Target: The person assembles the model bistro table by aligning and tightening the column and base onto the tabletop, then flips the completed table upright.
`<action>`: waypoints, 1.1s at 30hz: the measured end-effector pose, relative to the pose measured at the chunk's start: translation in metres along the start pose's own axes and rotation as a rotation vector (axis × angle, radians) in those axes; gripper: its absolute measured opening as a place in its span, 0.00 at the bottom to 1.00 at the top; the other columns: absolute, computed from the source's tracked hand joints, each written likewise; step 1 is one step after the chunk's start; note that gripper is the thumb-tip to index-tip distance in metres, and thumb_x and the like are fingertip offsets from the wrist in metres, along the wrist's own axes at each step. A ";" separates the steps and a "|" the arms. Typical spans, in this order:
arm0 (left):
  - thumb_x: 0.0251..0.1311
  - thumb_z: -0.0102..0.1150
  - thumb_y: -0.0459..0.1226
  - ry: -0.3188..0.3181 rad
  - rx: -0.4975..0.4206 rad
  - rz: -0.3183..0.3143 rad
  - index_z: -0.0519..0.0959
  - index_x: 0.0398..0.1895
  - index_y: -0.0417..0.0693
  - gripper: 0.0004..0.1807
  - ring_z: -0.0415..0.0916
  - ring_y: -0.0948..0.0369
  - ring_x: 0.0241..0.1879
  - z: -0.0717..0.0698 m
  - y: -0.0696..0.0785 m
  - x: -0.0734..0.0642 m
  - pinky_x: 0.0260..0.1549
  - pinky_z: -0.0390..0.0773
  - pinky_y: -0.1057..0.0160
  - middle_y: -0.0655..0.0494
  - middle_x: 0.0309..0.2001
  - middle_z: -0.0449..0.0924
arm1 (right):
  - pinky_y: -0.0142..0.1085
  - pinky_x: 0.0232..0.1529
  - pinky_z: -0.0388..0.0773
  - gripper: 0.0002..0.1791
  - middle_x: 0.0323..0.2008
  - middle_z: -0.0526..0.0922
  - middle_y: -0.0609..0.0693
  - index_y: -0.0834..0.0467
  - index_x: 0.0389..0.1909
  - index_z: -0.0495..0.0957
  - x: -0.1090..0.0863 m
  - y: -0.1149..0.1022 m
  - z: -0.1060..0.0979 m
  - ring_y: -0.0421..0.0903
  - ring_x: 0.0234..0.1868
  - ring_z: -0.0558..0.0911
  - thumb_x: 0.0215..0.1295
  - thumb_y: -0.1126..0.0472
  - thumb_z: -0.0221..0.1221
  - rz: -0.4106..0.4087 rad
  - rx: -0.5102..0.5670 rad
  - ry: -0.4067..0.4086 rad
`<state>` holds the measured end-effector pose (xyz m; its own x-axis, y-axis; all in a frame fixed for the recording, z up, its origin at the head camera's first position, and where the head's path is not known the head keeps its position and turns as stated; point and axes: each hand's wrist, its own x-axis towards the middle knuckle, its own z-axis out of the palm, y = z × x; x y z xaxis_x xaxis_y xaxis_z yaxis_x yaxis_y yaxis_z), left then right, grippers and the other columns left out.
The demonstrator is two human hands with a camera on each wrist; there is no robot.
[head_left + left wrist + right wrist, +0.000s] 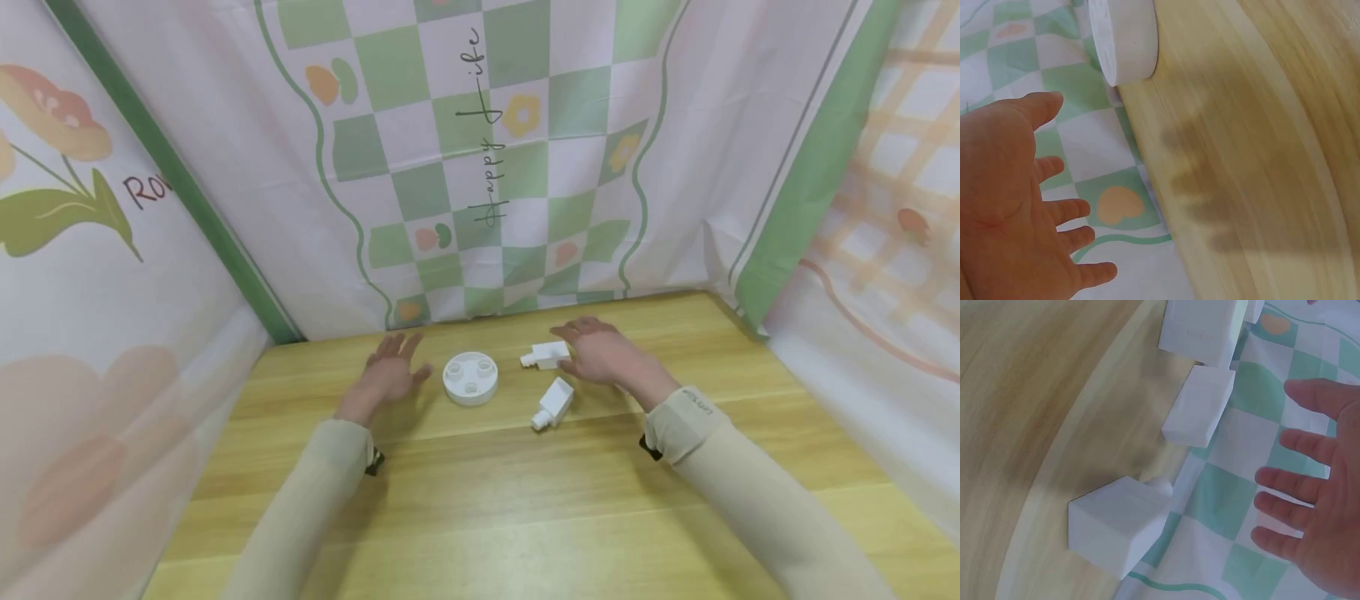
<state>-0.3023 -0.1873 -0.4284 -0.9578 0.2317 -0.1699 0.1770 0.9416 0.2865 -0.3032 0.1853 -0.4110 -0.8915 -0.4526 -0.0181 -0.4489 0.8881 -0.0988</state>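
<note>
A white round disc with three round sockets in its top lies on the wooden table. My left hand hovers left of it, palm down and fingers spread, holding nothing. Two white blocks with narrow stepped necks lie right of the disc: a rear block and a nearer block, necks pointing left and toward me. My right hand, fingers extended, overlaps the rear block in the head view. The right wrist view shows it apart from the blocks, including a third block hidden in the head view.
The wooden table ends at a hanging checked cloth behind the disc and blocks. Printed cloth hangs at the left and right too. Dark straps show below the sleeve cuffs.
</note>
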 end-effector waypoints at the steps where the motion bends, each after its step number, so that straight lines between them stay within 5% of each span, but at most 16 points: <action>1: 0.74 0.37 0.62 -0.002 0.002 0.009 0.40 0.81 0.56 0.41 0.27 0.42 0.80 0.001 0.001 0.001 0.76 0.36 0.35 0.41 0.81 0.33 | 0.62 0.73 0.60 0.36 0.70 0.68 0.66 0.58 0.73 0.63 0.000 0.000 0.001 0.67 0.72 0.64 0.69 0.48 0.59 -0.012 0.001 0.001; 12: 0.75 0.34 0.60 -0.012 0.014 0.042 0.47 0.81 0.58 0.37 0.31 0.42 0.80 0.012 0.006 0.005 0.77 0.38 0.37 0.40 0.81 0.38 | 0.57 0.59 0.77 0.25 0.54 0.82 0.62 0.60 0.61 0.77 -0.007 -0.002 0.003 0.62 0.56 0.79 0.66 0.54 0.62 -0.109 0.012 -0.006; 22: 0.76 0.39 0.55 -0.028 0.029 0.047 0.50 0.80 0.58 0.34 0.35 0.41 0.80 0.021 0.013 0.009 0.76 0.41 0.35 0.39 0.80 0.41 | 0.58 0.60 0.76 0.24 0.58 0.82 0.59 0.57 0.62 0.77 -0.010 -0.003 0.010 0.62 0.59 0.78 0.63 0.62 0.62 -0.117 0.052 -0.095; 33: 0.75 0.45 0.53 -0.065 0.055 0.054 0.50 0.80 0.60 0.35 0.34 0.42 0.80 0.026 0.019 0.013 0.77 0.42 0.36 0.40 0.81 0.40 | 0.54 0.56 0.81 0.33 0.55 0.83 0.60 0.56 0.61 0.78 -0.011 -0.005 0.019 0.60 0.54 0.81 0.48 0.73 0.65 -0.166 0.079 -0.095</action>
<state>-0.3058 -0.1602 -0.4495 -0.9300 0.2963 -0.2174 0.2419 0.9389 0.2447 -0.2904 0.1841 -0.4291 -0.7941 -0.6012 -0.0889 -0.5798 0.7933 -0.1855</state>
